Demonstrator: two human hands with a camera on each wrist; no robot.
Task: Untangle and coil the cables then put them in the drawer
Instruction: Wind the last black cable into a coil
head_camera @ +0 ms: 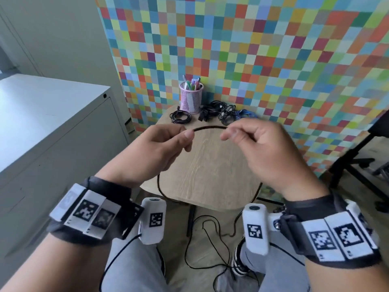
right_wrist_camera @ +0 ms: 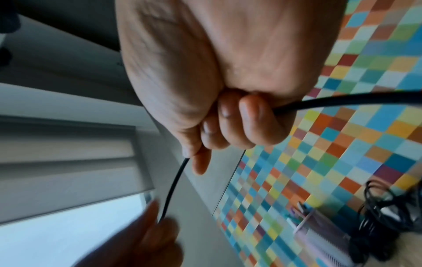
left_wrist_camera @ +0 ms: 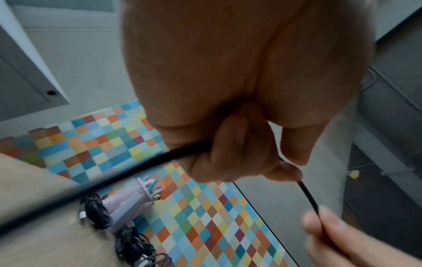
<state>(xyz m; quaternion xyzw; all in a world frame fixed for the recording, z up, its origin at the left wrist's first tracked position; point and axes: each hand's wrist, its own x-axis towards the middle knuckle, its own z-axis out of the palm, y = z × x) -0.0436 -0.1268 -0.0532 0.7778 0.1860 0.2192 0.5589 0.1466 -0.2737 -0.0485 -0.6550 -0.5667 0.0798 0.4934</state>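
A thin black round-section cable (head_camera: 210, 127) with a smooth, rubbery-looking jacket stretches in a shallow arch between the two hands, raised above the tabletop. The left hand (head_camera: 155, 148) pinches it between thumb and curled forefinger, the other fingers folded into the palm; the left wrist view shows the cord (left_wrist_camera: 91, 182) passing under those curled fingers. The right hand (head_camera: 267, 152) pinches the other side of the arch in the same way, fingers wrapped round the strand (right_wrist_camera: 342, 101) in the right wrist view. From each hand the cable drops past the near edge of the table in a wide loop and runs down to loose slack on the floor by the person's grey trousers and a striped shoe.

Below the hands stands a small rounded table (head_camera: 210, 175) of pale wood-grain laminate. At its far edge several coiled black cable bundles (head_camera: 181, 116) lie close together, with one blue coiled cable (head_camera: 245, 113) at the right end. Just beside them stands a pink wire-mesh pen cup (head_camera: 191, 98) holding coloured markers.

Behind the table rises a panel covered in small multicoloured squares (head_camera: 252, 49). To the left is a smooth light-grey metal cabinet (head_camera: 52, 114) with a round lock, set against a plain pale wall. Black stand legs (head_camera: 355, 163) spread over the floor at the right
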